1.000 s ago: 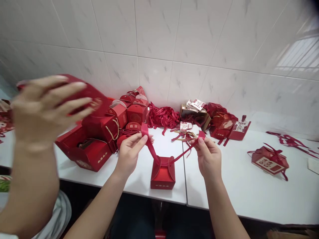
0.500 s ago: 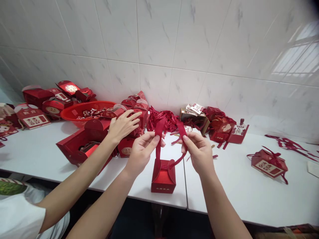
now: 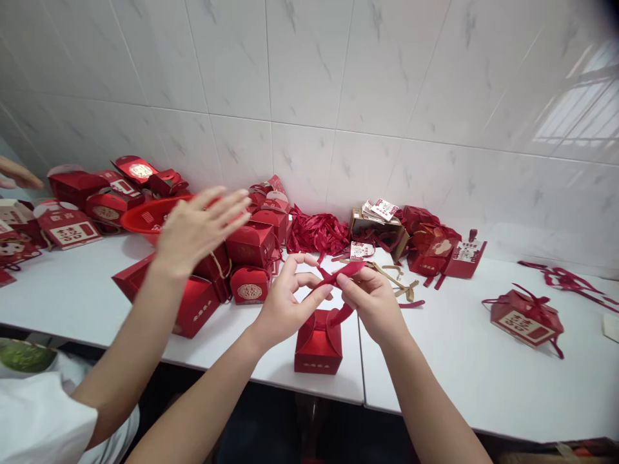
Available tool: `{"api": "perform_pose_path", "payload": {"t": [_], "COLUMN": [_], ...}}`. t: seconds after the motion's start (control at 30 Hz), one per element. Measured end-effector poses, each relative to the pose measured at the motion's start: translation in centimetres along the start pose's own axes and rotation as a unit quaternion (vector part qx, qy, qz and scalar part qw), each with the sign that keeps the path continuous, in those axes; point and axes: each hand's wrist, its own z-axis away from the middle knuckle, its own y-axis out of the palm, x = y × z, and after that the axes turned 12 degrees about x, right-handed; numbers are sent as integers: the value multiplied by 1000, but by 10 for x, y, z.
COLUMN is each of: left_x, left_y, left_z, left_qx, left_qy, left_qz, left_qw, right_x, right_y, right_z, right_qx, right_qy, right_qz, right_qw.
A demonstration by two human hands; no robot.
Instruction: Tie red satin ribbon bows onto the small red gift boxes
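Note:
A small red gift box point(image 3: 318, 351) stands upright on the white table, close to its front edge. Dark red ribbon point(image 3: 341, 275) threaded through the box's top rises between my two hands, its ends crossing there. My left hand point(image 3: 294, 296) pinches the ribbon at the crossing between thumb and fingers. From the other side, my right hand point(image 3: 372, 299) grips the ribbon with thumb and forefinger. Both hands are just above the box, nearly touching each other. The box's far side is hidden.
A co-worker's hand point(image 3: 198, 232) reaches from the left over red boxes and a red basket point(image 3: 138, 216). Behind lie a ribbon heap point(image 3: 319, 231) and a carton of cards point(image 3: 380, 222). A tied box point(image 3: 525, 319) sits at right; another person's hand point(image 3: 19, 174) shows far left.
My hands have come together, and the two ribbon ends that were held apart now cross. The co-worker's hand has moved left and lifted off the boxes. Another hand has appeared far left.

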Motion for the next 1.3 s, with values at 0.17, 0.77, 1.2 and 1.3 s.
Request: {"api": "perform_pose_path", "payload": {"t": [0.17,0.77,1.2,1.3], "left_x": [7,13,14,19], "left_y": [-7,-21,-8,-8], "left_z": [-3,-13,-5,-2], "left_qx": [43,57,-8,-12], "left_qy": [-47,-75,0,15], "left_qz": [57,282,40,7], "left_qw": [996,955,999,1000], "right_x": [-12,-6,-12,-15], "right_y": [-8,-29,-29,-30], "right_z": [-1,2,5,7], "right_qx": [-4,174,141,126], "right_qy": [-39,-265,-281,-276], "right_qz": [13,552,514,513], "right_qw": [999,771,798,803]}}
